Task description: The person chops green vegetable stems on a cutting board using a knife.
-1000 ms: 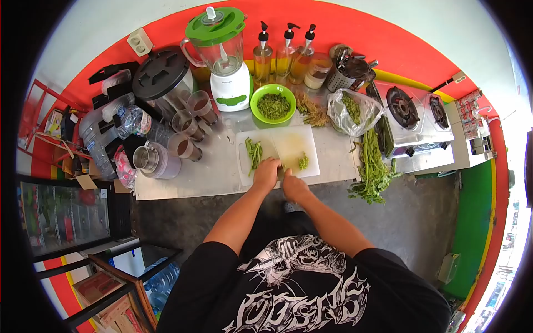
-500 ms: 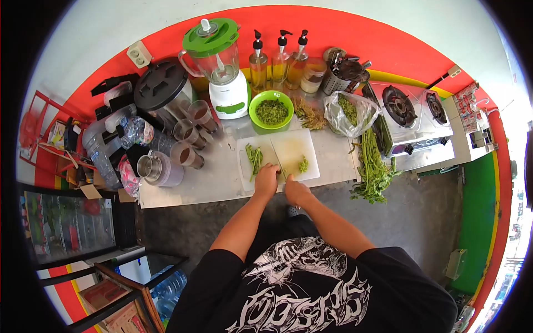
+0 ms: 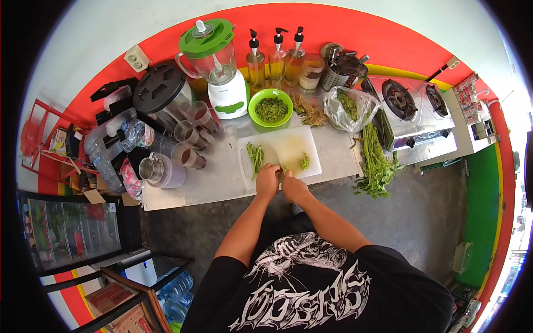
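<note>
At the board's [image 3: 302, 139] near edge, the left hand [image 3: 268, 178], its grasp unclear, should be tucking its fingertips while the right hand [image 3: 294, 187] is gripping what seems a knife [image 3: 276, 152], stems [image 3: 255, 157] lying board-left.

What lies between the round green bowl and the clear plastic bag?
A bunch of brown, root-like strands lies between the bowl and the bag, in the head view.

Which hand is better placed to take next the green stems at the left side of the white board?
Probably the left hand: it is just beside the green stems on the white board. The right hand is farther from them, nearer the small chopped pile.
</note>
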Motion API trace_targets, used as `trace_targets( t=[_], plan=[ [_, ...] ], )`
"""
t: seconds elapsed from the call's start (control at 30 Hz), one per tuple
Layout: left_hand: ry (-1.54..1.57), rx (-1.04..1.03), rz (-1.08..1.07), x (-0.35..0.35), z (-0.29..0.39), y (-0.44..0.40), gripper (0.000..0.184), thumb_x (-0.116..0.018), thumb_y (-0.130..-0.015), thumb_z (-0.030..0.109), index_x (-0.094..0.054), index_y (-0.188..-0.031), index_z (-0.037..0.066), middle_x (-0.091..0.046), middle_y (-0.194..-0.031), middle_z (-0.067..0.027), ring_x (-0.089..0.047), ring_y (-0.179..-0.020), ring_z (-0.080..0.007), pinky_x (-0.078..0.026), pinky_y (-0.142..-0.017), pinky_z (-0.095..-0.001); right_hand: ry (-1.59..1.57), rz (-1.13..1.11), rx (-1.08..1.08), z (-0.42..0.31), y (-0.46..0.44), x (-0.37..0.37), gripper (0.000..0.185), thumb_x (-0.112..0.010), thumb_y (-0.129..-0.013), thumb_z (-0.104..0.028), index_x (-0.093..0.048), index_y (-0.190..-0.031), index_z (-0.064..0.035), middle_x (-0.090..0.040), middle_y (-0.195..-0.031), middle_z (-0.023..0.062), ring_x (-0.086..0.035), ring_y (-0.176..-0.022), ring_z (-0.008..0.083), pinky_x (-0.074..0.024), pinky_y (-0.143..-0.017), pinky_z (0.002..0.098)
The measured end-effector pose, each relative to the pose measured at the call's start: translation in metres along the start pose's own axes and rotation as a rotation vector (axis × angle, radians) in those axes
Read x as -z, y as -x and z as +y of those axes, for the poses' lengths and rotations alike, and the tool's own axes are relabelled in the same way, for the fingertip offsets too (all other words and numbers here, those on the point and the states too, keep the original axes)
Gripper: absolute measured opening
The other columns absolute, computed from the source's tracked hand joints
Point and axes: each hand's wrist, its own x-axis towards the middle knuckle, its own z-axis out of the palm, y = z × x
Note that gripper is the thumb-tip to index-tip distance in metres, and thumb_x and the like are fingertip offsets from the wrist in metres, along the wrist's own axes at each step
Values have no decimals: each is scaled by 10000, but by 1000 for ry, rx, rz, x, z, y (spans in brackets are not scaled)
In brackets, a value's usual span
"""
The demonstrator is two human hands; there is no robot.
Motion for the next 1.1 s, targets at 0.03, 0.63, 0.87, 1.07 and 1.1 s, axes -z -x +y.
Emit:
trace_targets(
  t=[0.03, 0.63, 0.87, 1.07, 1.1],
  plan=[
    [-2, -1, 0, -2, -3, 1, 119, -639, -816, 12, -722, -895, 45, -643, -891, -164, -621, -896, -396, -495, -782, -470, -2, 1, 1, -1, 2, 3, 423, -590, -893, -63, -390, -1250, 46, -671, -1129, 307, -673, -1080, 421, -546, -907, 474],
    [-30, -17, -16, -2, -6, -2, 105, -617, -845, 56, -707, -898, 55, -636, -898, -162, -629, -882, -395, -506, -761, -474, 68, -35, 4, -1, 6, 0, 473, -641, -880, -106, -404, -1261, 44, -703, -1102, 258, -696, -1056, 394, -555, -903, 466],
    [-29, -58, -1, -3, -4, -1, 116, -586, -850, 45, -697, -882, 31, -642, -902, -180, -627, -876, -403, -504, -764, -479, 106, -45, 11, 2, 4, -6, 370, -553, -940, -130, -418, -1243, 34, -696, -1115, 264, -691, -1061, 401, -554, -906, 465],
    [-7, -67, -26, 1, -6, -2, 121, -572, -862, 48, -689, -889, 34, -641, -902, -178, -626, -870, -403, -503, -764, -483, 63, -51, 4, -3, 4, 5, 399, -572, -928, -127, -413, -1254, 39, -695, -1116, 262, -691, -1060, 400, -553, -910, 465],
    [-22, -70, -21, 2, -6, -3, 122, -569, -864, 51, -687, -892, 36, -641, -903, -178, -625, -870, -404, -503, -763, -484, 86, -54, 12, -3, 5, 7, 412, -582, -920, -122, -410, -1258, 39, -698, -1107, 259, -693, -1055, 399, -555, -906, 464]
  ],
)
